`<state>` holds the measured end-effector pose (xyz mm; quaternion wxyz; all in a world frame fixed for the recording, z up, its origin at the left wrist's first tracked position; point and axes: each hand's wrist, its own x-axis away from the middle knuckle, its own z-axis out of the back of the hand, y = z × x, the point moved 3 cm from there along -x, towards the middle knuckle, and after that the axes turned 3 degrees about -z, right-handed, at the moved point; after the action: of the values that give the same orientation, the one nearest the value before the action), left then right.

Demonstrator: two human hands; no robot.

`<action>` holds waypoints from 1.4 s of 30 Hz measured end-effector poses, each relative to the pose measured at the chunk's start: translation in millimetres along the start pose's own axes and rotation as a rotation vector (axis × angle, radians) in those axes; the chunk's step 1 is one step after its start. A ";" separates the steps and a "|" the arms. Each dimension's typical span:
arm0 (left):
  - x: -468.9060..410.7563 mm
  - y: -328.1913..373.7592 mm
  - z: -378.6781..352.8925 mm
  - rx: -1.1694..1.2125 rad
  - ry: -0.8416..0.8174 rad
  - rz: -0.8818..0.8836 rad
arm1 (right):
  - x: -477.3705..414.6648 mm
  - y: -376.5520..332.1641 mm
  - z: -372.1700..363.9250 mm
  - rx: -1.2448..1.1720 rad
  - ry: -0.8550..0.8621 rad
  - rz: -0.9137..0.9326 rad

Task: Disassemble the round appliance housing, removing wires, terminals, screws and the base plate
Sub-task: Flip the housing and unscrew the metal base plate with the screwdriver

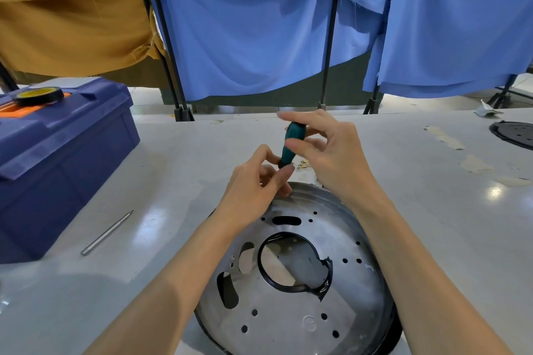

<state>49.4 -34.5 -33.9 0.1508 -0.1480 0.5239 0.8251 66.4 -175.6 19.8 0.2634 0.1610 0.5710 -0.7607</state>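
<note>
Left hand [253,184], right hand [331,158]: both bare, fingers slender, nails short and plain. Left forearm [173,282], right forearm [418,268]: uncovered down to bottom frame edge.

- The head camera is looking forward and down, sitting close above the round metal housing [277,323].
- Beyond the housing, it is taking in the blue curtains [245,37] facing it.

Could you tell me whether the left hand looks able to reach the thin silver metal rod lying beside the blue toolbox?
Probably yes: bare white tabletop lies between the left hand and the thin silver metal rod. It would first have to release the teal-handled screwdriver it pinches.
</note>
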 end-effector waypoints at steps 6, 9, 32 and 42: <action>0.7 1.9 -0.6 -0.057 -0.033 -0.057 | 0.6 -1.5 -3.2 -0.048 -0.056 -0.020; -1.4 0.8 -1.5 -0.055 -0.017 -0.038 | 0.7 -1.4 -2.9 0.003 -0.003 -0.013; 2.0 2.4 0.1 -0.114 -0.010 -0.046 | 2.5 -2.7 -4.9 -0.055 -0.077 -0.025; 1.9 1.6 -0.4 -0.188 -0.015 -0.070 | 1.2 -0.8 -0.7 -0.026 -0.036 -0.020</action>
<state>47.1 -35.3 -33.5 0.1689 -0.1733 0.4377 0.8659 64.9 -175.0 19.6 0.2680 0.1382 0.5777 -0.7585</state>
